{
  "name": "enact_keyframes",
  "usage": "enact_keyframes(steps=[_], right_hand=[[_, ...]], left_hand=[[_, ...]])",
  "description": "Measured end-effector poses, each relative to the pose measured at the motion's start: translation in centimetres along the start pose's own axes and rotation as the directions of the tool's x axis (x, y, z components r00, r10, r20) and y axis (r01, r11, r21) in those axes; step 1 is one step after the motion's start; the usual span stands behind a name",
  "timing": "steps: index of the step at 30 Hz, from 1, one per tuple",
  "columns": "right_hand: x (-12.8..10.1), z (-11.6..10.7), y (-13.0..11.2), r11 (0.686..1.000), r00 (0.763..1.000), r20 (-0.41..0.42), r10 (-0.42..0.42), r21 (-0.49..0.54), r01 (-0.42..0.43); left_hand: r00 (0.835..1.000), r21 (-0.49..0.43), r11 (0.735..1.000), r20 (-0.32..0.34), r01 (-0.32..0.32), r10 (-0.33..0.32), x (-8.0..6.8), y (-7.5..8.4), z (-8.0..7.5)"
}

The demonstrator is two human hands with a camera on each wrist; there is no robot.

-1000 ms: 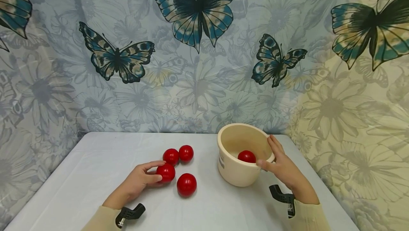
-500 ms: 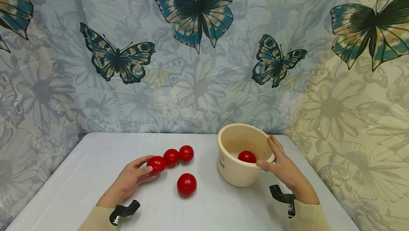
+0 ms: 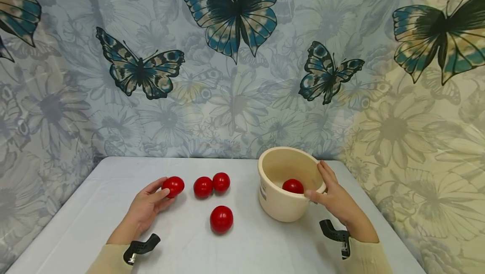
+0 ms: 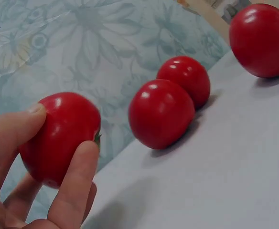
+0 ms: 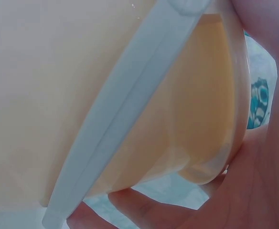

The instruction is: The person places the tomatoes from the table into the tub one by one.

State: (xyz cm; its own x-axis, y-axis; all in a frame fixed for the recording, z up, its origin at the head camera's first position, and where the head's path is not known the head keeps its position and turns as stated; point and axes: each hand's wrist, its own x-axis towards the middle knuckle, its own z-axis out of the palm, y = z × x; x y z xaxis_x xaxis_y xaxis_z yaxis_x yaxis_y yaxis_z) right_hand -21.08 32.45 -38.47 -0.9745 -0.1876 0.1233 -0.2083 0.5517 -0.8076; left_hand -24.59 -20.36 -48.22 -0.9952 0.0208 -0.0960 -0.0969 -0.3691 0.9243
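My left hand [image 3: 145,207] pinches a red tomato [image 3: 174,187] between thumb and fingers, left of the other tomatoes. The left wrist view shows a bit of green stem on this held tomato [image 4: 63,138]. Two tomatoes [image 3: 203,187] lie side by side on the table, and another tomato [image 3: 221,219] rests nearer the front. To the right stands a cream bucket [image 3: 279,207] with one tomato [image 3: 293,186] visible inside. At its right side my right hand [image 3: 335,196] grips the rim. Up close, the right wrist view has the bucket's pale handle strip [image 5: 125,109] crossing its wall.
All of this is on a table with a white cover [image 3: 250,248]. Behind it hangs a flowered cloth backdrop [image 3: 235,110] printed with butterflies. A black wrist mount [image 3: 142,246] sits on each forearm.
The left hand has carried its tomato leftward and away from me, apart from the pair it was close to. The right hand and the bucket have stayed in place.
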Motion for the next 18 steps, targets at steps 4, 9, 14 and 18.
enact_keyframes(steps=[4, 9, 14, 18], right_hand=[[-0.1, 0.0, 0.0, 1.000, 1.000, -0.003, 0.003, -0.019, -0.003], [-0.1, 0.0, 0.0, 1.000, 1.000, -0.006, 0.010, -0.023, -0.010], [-0.2, 0.0, 0.0, 1.000, 1.000, -0.009, 0.006, -0.024, -0.006], [-0.2, 0.0, -0.1, 1.000, 1.000, -0.010, 0.001, -0.016, -0.002]], left_hand=[[0.998, -0.031, 0.999, -0.052, -0.019, 0.018, -0.2, 1.0, 0.0], [0.999, -0.052, 0.998, -0.028, -0.023, 0.022, -0.5, 2.0, 1.1], [0.999, -0.035, 0.999, 0.009, -0.032, 0.032, -0.2, 2.9, 3.2], [0.998, -0.003, 0.999, 0.030, -0.051, 0.051, 0.2, 3.6, 5.2]])
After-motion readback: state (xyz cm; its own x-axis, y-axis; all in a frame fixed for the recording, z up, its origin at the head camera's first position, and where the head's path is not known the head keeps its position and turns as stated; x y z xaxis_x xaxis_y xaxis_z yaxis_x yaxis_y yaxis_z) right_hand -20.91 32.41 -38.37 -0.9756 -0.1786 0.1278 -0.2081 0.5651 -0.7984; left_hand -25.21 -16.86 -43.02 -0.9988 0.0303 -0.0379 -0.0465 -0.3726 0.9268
